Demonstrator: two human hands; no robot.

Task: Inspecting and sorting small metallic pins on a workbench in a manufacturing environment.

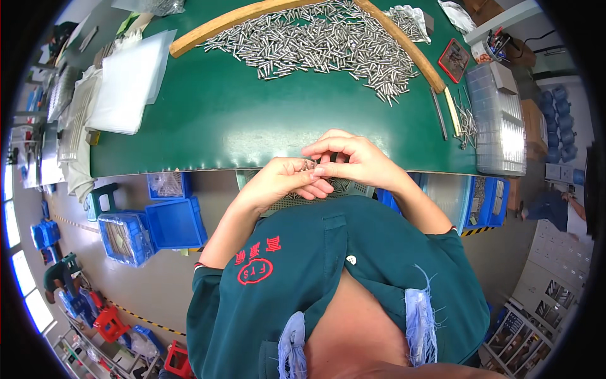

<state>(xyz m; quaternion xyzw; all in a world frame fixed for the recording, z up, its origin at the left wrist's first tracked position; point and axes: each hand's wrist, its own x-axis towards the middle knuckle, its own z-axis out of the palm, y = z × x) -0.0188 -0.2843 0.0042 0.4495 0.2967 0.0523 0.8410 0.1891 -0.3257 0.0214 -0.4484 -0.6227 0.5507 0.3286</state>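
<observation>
Over the near edge of the green table, my two hands meet in front of my chest. My left hand is half curled, palm up, around a few small metal pins. The thumb and fingers of my right hand close in a pinch at those same pins; its fingertips partly hide them. Just below the hands, a green mesh basket sits at my lap, mostly covered by my hands and shirt. Farther off on the table lies a broad heap of loose metal pins.
Wooden strips border the heap. Clear plastic sheets lie at the left. At right are a red-rimmed tray, thin rods and a clear plastic case. Blue bins stand below the table; other people are farther off.
</observation>
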